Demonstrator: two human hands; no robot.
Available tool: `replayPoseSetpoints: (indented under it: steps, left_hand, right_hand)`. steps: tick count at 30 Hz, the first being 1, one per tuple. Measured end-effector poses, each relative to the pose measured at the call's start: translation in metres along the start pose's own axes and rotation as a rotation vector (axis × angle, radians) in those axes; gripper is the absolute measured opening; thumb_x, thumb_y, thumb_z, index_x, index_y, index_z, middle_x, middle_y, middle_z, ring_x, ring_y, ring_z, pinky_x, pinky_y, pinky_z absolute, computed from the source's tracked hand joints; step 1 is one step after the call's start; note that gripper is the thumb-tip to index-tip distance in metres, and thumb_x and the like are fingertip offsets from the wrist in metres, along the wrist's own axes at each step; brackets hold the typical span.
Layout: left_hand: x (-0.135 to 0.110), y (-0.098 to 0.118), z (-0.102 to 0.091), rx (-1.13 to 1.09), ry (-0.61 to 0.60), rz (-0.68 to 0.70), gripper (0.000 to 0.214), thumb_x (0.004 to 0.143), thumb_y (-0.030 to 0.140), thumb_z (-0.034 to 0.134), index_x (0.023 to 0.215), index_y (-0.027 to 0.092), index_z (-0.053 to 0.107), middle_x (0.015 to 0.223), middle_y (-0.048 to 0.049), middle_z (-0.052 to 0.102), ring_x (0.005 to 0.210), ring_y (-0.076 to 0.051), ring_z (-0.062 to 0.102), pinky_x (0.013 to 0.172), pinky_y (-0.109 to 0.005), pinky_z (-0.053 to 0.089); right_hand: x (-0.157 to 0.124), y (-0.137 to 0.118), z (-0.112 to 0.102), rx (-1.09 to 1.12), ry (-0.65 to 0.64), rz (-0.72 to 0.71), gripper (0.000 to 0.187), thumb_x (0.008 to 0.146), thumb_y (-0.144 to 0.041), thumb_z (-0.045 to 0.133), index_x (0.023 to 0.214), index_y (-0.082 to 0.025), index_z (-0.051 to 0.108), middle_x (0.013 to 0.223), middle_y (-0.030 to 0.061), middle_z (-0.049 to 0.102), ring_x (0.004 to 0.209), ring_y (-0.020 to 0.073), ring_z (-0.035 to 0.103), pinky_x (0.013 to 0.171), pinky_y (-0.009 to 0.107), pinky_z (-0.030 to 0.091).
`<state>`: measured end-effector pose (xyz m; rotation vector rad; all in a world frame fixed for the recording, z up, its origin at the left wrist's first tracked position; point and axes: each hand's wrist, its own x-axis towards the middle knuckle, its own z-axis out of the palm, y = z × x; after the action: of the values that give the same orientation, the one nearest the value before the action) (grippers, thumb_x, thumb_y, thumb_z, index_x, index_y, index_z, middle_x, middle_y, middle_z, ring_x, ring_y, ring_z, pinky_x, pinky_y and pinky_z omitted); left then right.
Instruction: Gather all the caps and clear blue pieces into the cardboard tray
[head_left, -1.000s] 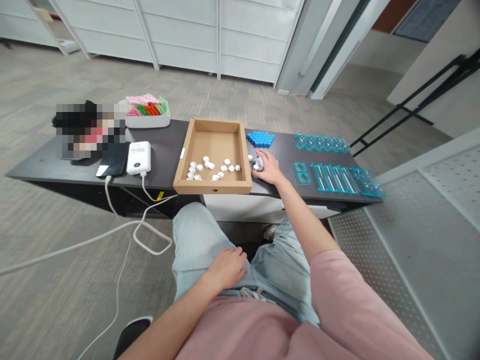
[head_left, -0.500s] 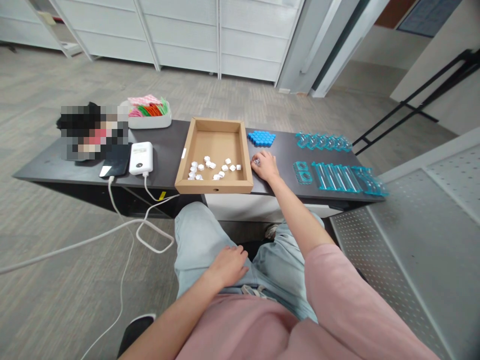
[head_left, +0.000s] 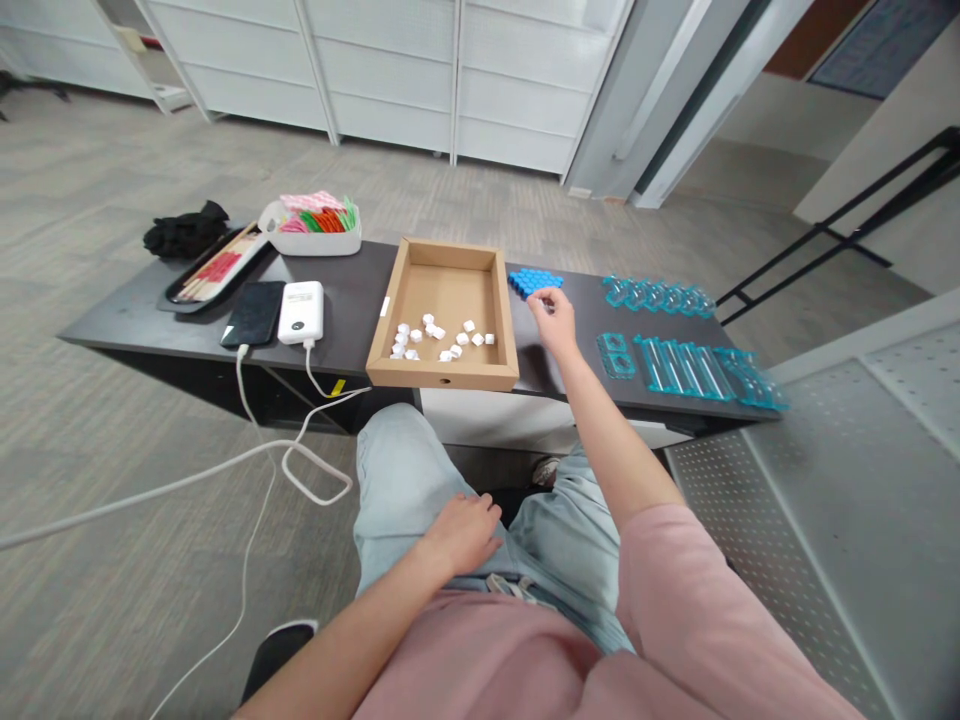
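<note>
Right hand point(head_left: 555, 324) at the near edge of the blue hexagonal pieces point(head_left: 535, 279), just above and right of frame centre.
Fingers curled, tips close to thumb; cannot tell whether they grip anything. Left hand point(head_left: 463, 537), lower centre, rests on jeans point(head_left: 401, 480), fingers loosely bent, slightly parted.

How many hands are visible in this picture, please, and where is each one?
2. The right hand is over the dark tabletop, by the near edge of the blue pieces; the left hand rests on the light jeans.
</note>
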<state>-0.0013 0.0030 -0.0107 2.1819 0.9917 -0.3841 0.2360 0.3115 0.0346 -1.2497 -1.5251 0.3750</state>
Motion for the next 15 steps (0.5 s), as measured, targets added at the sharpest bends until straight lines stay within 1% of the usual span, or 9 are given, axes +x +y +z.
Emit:
replayPoseSetpoints:
  steps: [1, 3, 5, 7, 9, 10, 12, 15]
  left_hand:
    - [0.000, 0.000, 0.000, 0.000, 0.000, 0.000, 0.043, 0.106, 0.040, 0.060, 0.141, 0.020, 0.077, 0.147, -0.0215, 0.074, 0.141, -0.041, 0.073, 0.122, -0.058, 0.057]
    - [-0.001, 0.000, 0.000, 0.001, 0.001, -0.002, 0.042, 0.106, 0.040, 0.060, 0.140, 0.020, 0.077, 0.146, -0.0209, 0.075, 0.141, -0.041, 0.073, 0.122, -0.057, 0.057]
    - [0.000, 0.000, 0.000, 0.001, 0.002, -0.006, 0.043, 0.106, 0.039, 0.060, 0.139, 0.019, 0.077, 0.146, -0.0213, 0.075, 0.140, -0.041, 0.073, 0.121, -0.057, 0.057]
    - [0.000, -0.001, 0.000, 0.000, 0.008, -0.012, 0.043, 0.105, 0.039, 0.059, 0.139, 0.019, 0.077, 0.146, -0.0221, 0.075, 0.140, -0.042, 0.073, 0.121, -0.059, 0.057]
    - [0.001, -0.003, 0.001, -0.006, 0.014, -0.017, 0.043, 0.104, 0.040, 0.060, 0.138, 0.020, 0.078, 0.145, -0.0232, 0.075, 0.139, -0.042, 0.074, 0.121, -0.061, 0.058]
    - [0.002, -0.004, 0.001, -0.010, 0.017, -0.018, 0.043, 0.103, 0.040, 0.060, 0.137, 0.021, 0.078, 0.144, -0.0240, 0.075, 0.138, -0.043, 0.074, 0.120, -0.062, 0.058]
    - [0.003, -0.006, 0.001, -0.023, 0.022, -0.017, 0.043, 0.102, 0.042, 0.061, 0.135, 0.022, 0.079, 0.142, -0.0253, 0.074, 0.137, -0.044, 0.074, 0.119, -0.063, 0.058]
    - [0.003, -0.006, 0.001, -0.048, 0.026, -0.009, 0.043, 0.102, 0.044, 0.061, 0.135, 0.025, 0.079, 0.142, -0.0252, 0.075, 0.137, -0.045, 0.074, 0.119, -0.065, 0.058]
  right_hand:
    - [0.002, -0.009, 0.007, 0.024, -0.033, -0.042, 0.020, 0.095, -0.046, 0.068, 0.091, -0.026, 0.067, 0.097, 0.0045, 0.073, 0.095, 0.0246, 0.064, 0.096, 0.042, 0.055]
    - [0.004, -0.032, 0.027, 0.050, -0.140, -0.131, 0.019, 0.097, -0.044, 0.070, 0.095, -0.025, 0.071, 0.101, 0.0047, 0.074, 0.098, 0.0248, 0.066, 0.100, 0.042, 0.055]
    - [0.002, -0.057, 0.050, 0.048, -0.299, -0.199, 0.018, 0.099, -0.042, 0.072, 0.098, -0.024, 0.075, 0.107, 0.0058, 0.075, 0.103, 0.0254, 0.068, 0.103, 0.042, 0.055]
    - [-0.002, -0.078, 0.069, -0.004, -0.495, -0.234, 0.019, 0.100, -0.042, 0.075, 0.102, -0.023, 0.079, 0.113, 0.0071, 0.076, 0.108, 0.0264, 0.070, 0.107, 0.042, 0.054]
    - [-0.005, -0.092, 0.081, -0.088, -0.651, -0.250, 0.020, 0.102, -0.040, 0.076, 0.108, -0.023, 0.083, 0.121, 0.0081, 0.077, 0.115, 0.0275, 0.072, 0.112, 0.043, 0.054]
    - [-0.006, -0.095, 0.083, -0.126, -0.689, -0.253, 0.020, 0.104, -0.039, 0.075, 0.111, -0.023, 0.084, 0.124, 0.0085, 0.077, 0.118, 0.0281, 0.072, 0.115, 0.043, 0.053]
    - [-0.004, -0.093, 0.080, -0.171, -0.674, -0.243, 0.020, 0.106, -0.035, 0.072, 0.115, -0.023, 0.085, 0.128, 0.0095, 0.078, 0.123, 0.0292, 0.072, 0.117, 0.044, 0.053]
    - [0.000, -0.073, 0.062, -0.197, -0.537, -0.192, 0.023, 0.106, -0.032, 0.066, 0.115, -0.022, 0.084, 0.124, 0.0113, 0.079, 0.121, 0.0298, 0.072, 0.115, 0.044, 0.055]
